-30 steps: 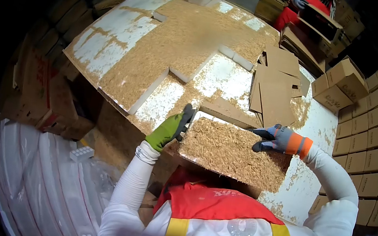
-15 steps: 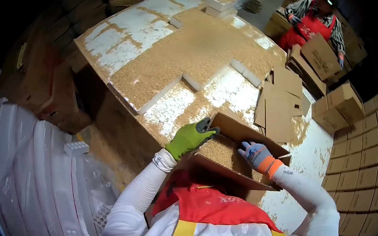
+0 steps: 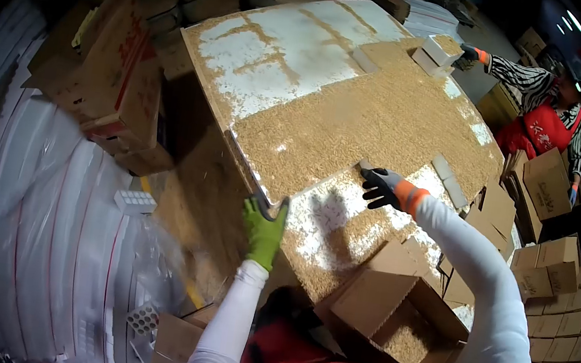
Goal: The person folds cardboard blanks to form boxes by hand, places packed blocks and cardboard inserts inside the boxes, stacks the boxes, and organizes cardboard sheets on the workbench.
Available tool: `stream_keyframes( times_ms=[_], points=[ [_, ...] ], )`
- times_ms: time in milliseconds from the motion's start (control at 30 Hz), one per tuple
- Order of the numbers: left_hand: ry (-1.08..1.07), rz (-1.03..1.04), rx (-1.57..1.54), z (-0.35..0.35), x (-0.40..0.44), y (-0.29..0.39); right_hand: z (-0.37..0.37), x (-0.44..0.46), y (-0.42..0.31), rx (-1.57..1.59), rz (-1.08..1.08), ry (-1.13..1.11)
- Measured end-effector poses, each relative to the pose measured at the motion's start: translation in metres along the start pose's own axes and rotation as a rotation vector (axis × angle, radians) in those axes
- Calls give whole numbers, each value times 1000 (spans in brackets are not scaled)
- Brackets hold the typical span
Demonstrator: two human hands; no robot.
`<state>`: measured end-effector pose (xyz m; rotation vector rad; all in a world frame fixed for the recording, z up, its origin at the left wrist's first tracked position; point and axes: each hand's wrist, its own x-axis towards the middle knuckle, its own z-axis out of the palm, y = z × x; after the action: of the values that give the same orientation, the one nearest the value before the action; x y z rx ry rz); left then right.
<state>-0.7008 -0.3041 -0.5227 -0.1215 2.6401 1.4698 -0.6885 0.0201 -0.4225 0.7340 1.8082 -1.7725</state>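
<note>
My left hand (image 3: 263,231), in a green glove with dark fingertips, is at the table's near-left edge. Its thumb and fingers are apart around the near end of a thin white strip (image 3: 320,184); contact is unclear. My right hand (image 3: 383,188), in a dark-palmed glove with an orange cuff, is above the table beside the strip's far end, its fingers apart and nothing in them. Tan granules (image 3: 358,120) lie spread behind the strip. Near my body, an open cardboard box (image 3: 372,301) stands tilted with granules inside.
Flat cardboard pieces (image 3: 498,211) lie right of the box. Two white blocks (image 3: 449,180) rest on the table (image 3: 281,39). Closed cartons (image 3: 553,267) are stacked at right. A co-worker (image 3: 547,125) reaches to a white granule-filled container (image 3: 443,49). A large carton (image 3: 108,81) stands left.
Both hands have left the cardboard box and moved to the strip's ends. My view has shifted, and the box appears lower right. The co-worker's arm now extends to the white container.
</note>
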Motion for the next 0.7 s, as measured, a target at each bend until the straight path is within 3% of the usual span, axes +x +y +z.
stream_keyframes(
  times_ms=[33,133,200,233,333,367,433,467,500,533,633,700],
  points=[
    [64,-190,125,2,29,-12,2,33,8,141,90,30],
    [-4,-329,330,33,76,-16,20,100,31,373,181,121],
    [76,-271,197,30,59,30,37,113,24,568,324,116],
    [115,-240,152,25,49,42,58,82,4,417,95,81],
    [363,140,-255,42,44,41,49,134,37,422,-34,107],
    [330,107,-357,39,46,41,38,156,52,290,-90,82],
    [247,43,-557,26,50,40,35,145,56,304,-72,89],
    [257,-47,-501,19,45,39,47,121,45,449,-4,113],
    [246,91,-692,16,42,36,55,90,29,597,60,135],
    [198,75,-774,4,34,39,57,51,19,589,54,94],
    [-56,-16,-783,-71,-13,97,45,-41,5,429,32,363],
    [-161,145,-796,-92,-26,103,9,-107,-1,411,-3,381]
  ],
)
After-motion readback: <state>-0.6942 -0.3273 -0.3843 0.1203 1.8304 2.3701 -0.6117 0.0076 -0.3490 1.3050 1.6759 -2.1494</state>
